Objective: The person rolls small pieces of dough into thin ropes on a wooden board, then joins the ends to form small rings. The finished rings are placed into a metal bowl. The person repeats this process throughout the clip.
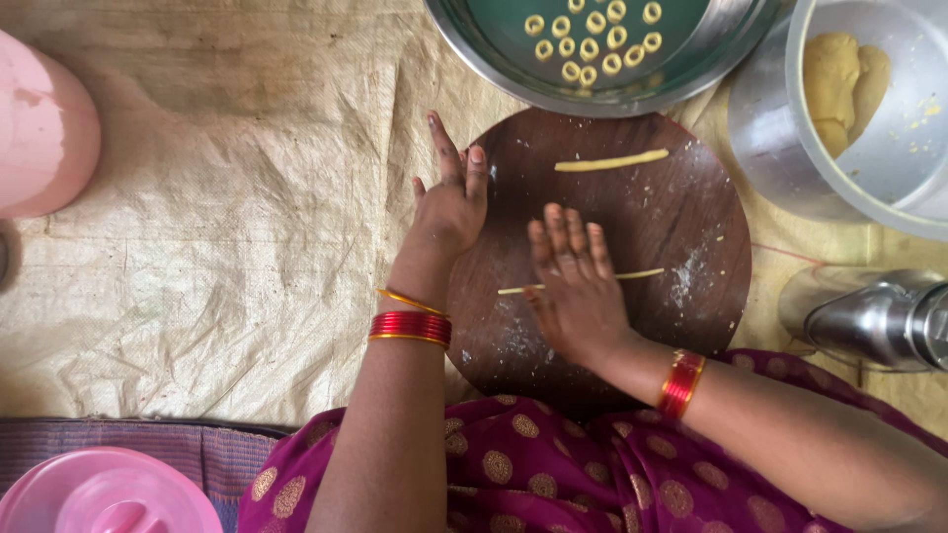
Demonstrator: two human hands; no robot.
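Overhead view of a person seated on the floor, rolling dough on a round dark wooden board [681, 212] that lies on a pale woven sheet [217, 227].

At the far left stands a pink plastic container [39, 123], and at the near left corner a pink plastic lid [104, 494]; neither shows a label that can be made out.

The left hand [449, 202] rests at the board's left edge, fingers straight and close together, holding nothing. The right hand [578, 286] lies flat, fingers spread a little, pressing on a thin dough rope [640, 273] that runs left to right across the middle of the board. The rope looks very thin where it sticks out on each side, so uneven pressure could likely snap it or flatten it. A second, thicker dough strip [612, 160] lies on the far part of the board, apart from both hands.

Beyond the board, a steel plate [691, 69] holds small dough rings [591, 39]. To the right, a steel pot [790, 148] holds a lump of yellow dough [839, 84]. At the near right lies a shiny steel vessel [869, 316] on its side. No packages, signs or printed labels are visible.
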